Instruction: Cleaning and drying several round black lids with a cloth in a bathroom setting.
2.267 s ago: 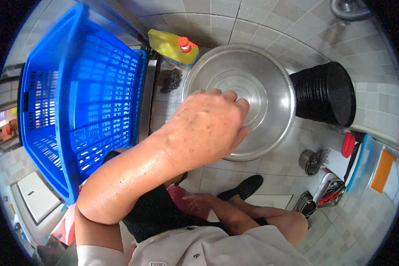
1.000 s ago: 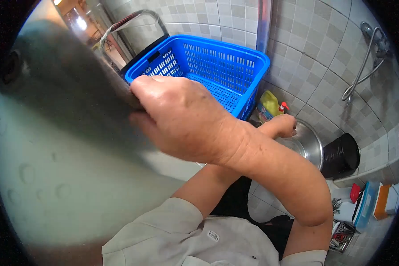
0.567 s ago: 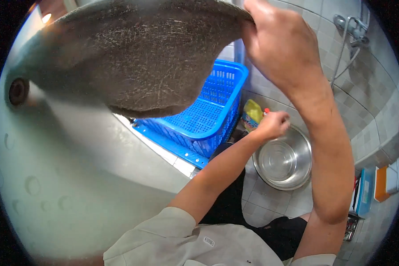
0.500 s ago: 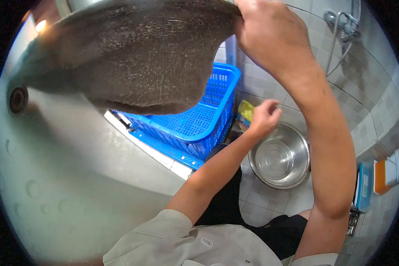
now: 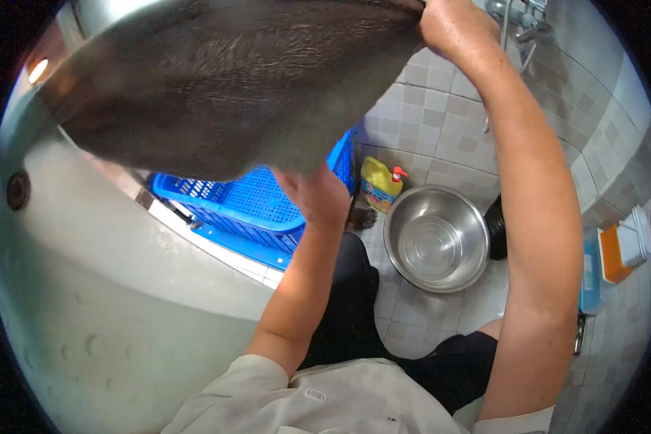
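A large dark brown cloth (image 5: 217,87), textured like a damp towel, spreads across the upper part of the view. Near the top, my right hand (image 5: 457,27) is closed on its right corner and holds it raised. My left hand (image 5: 312,197) has come up against the lower edge of the cloth. Its fingers are behind the fabric, so their grip does not show. The cloth's far left part hangs over the pale bathtub (image 5: 123,246).
Behind the cloth stands a blue plastic basket (image 5: 260,199) beside the tub. A yellow bottle with a red pump (image 5: 378,186) is by the tiled wall. A steel basin (image 5: 435,239) sits on the floor. Blue and orange containers (image 5: 615,259) are at the right, a shower tap (image 5: 532,25) above.
My left hand has moved from over the basin's rim leftward to the cloth's lower edge. My right hand has shifted slightly right, and the cloth is stretched wider. The view has shifted a little.
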The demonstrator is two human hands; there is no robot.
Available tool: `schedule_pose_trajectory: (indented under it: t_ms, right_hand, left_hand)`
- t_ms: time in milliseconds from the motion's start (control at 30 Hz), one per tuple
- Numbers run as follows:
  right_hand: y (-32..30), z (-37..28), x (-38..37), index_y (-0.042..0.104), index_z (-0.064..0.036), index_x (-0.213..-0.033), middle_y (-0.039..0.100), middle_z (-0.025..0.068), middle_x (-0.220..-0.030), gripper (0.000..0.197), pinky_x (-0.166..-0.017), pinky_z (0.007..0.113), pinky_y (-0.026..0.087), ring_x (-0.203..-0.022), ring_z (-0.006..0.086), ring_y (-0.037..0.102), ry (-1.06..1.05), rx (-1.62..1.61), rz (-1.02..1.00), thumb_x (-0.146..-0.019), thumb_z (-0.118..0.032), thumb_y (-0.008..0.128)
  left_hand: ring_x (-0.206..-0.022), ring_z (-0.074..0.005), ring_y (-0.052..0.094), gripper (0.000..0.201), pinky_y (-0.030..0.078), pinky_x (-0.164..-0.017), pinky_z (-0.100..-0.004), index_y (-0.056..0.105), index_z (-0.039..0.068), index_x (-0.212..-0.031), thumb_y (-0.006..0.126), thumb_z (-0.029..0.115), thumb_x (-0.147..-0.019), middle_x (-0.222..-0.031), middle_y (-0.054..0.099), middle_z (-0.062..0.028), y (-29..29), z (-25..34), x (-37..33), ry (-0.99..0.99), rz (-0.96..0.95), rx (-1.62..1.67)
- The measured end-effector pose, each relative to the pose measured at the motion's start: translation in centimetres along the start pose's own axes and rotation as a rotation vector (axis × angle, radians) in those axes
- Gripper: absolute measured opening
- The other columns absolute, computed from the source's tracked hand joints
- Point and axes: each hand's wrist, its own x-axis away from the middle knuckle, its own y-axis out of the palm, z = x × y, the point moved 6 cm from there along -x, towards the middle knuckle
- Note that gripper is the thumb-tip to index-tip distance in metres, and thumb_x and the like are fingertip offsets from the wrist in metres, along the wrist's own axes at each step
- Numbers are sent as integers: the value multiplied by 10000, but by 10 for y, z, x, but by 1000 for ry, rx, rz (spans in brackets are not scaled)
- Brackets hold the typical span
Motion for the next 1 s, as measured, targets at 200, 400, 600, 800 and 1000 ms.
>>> schedule_pose_trajectory:
  t_ms: [200,400,600,800,1000]
  right_hand:
    - [29,83,2,726,-13,-979,685,227,-1040,246,-865,457,527,-1008,367,666,185,164,-25,-802,-129,601]
    - [71,216,61,675,11,-1033,638,307,-1022,335,-874,517,492,-977,474,611,284,161,-106,-827,-194,508]
    - [137,256,188,584,43,-1157,592,295,-1166,457,-926,470,480,-1057,432,594,145,-124,-572,-779,-196,678]
    - [122,199,265,413,47,-1351,543,185,-1302,688,-1057,371,378,-1227,248,504,-51,-1253,-521,-816,-250,726]
    - [138,252,273,625,-9,-1107,639,-4,-996,264,-793,257,467,-876,58,554,362,-1567,-490,-979,-230,558]
  left_hand:
    - [-1236,-343,496,445,447,-1017,-482,479,25,-1339,506,277,-974,-1373,493,-165,36,29,-34,-224,-97,430]
    - [-963,-293,662,351,575,-805,-423,636,-39,-1136,634,233,-914,-1071,674,-151,105,18,-32,-147,-131,60]
    - [-827,-212,668,230,528,-766,-358,708,27,-944,709,242,-863,-906,705,-78,174,-28,58,-156,-917,-497]
    - [-772,-297,647,301,524,-720,-353,705,33,-858,664,331,-864,-811,663,-136,200,-39,147,428,-1482,-558]
    - [-847,-227,640,337,501,-779,-330,675,13,-999,692,325,-872,-915,684,-93,194,-98,176,-883,-1407,-343]
